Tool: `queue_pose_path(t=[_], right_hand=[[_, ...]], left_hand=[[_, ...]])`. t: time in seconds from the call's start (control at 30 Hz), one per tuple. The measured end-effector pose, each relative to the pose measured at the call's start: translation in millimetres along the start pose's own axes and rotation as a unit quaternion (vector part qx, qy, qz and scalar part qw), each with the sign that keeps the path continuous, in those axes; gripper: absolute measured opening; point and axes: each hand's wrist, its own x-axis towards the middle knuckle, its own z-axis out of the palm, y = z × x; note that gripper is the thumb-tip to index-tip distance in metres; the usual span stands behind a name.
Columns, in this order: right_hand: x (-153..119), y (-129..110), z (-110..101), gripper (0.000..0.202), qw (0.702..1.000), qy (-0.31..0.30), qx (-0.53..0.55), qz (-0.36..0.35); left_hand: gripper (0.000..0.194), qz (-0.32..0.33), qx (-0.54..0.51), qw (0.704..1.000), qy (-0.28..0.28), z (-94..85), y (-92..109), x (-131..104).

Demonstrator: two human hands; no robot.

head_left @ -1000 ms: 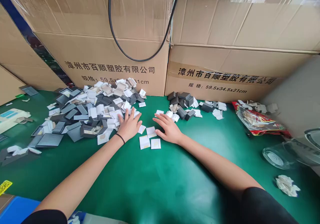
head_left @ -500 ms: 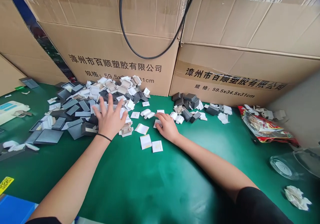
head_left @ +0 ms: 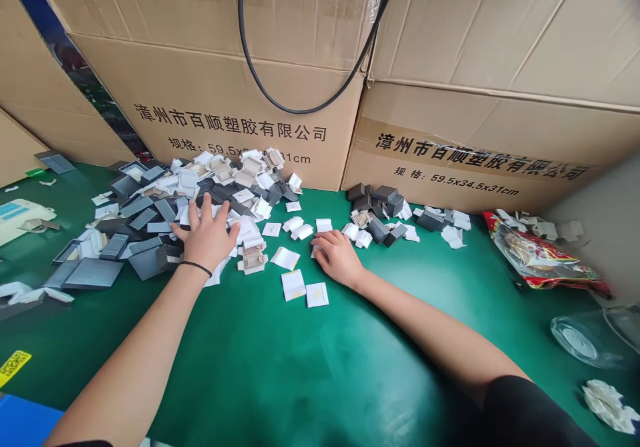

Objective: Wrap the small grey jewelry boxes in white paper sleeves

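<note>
My left hand [head_left: 206,239], with a dark band at the wrist, lies with spread fingers on the near edge of a heap of small grey boxes [head_left: 146,219] and white folded card pieces [head_left: 186,182]. Its fingers grip nothing. To the right, my right hand [head_left: 338,255] rests on the green table with its fingers drawn together and curled. A small white card piece [head_left: 315,251] shows at its thumb, mostly covered by the hand. Between the hands lie an open white box piece [head_left: 253,260] and several flat white cards [head_left: 293,285].
A smaller cluster of grey boxes [head_left: 379,206] and white scraps stands behind my right hand. Large cardboard cartons [head_left: 230,87] wall off the back, with a black cable [head_left: 300,110] hanging down. On the right are a red food packet [head_left: 545,254], a clear container [head_left: 575,340] and crumpled tissue [head_left: 607,404].
My left hand has shifted a little left and nearer to me, uncovering white pieces beside it. The fingers of my right hand have curled further in. The view has shifted slightly.
</note>
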Motion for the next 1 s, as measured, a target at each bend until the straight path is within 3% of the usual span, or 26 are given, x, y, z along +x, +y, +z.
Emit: queue_pose_path(t=[0.2,0.47,0.57,0.67,0.77,0.87,1.0], right_hand=[[0,0,0,0.024,1.000,-0.002,-0.007,-0.003],[0,-2,-3,0.023,1.000,-0.019,-0.012,0.000],[0,-2,-2,0.023,1.000,-0.016,-0.008,0.001],[0,-1,-2,0.023,1.000,-0.014,-0.004,0.000],[0,-1,-2,0.023,1.000,-0.015,0.000,-0.002],[0,-1,-2,0.024,1.000,-0.018,-0.001,-0.002],[1,-1,-2,0.024,1.000,-0.015,-0.005,-0.004]], left_hand=[[0.048,0.033,-0.033,0.998,-0.036,3.0,-6,3],[0.042,0.180,-0.076,0.978,-0.069,-2.8,6,-3],[0.044,0.141,-0.073,0.987,-0.029,-6.6,6,-4],[0.059,0.059,-0.045,0.997,-0.012,-10.6,1,-2],[0.071,0.012,-0.052,0.993,-0.101,-14.6,-7,2],[0.074,0.029,-0.085,0.978,-0.191,-20.4,-19,6],[0.091,0.056,-0.132,0.961,-0.237,-26.3,-35,9]])
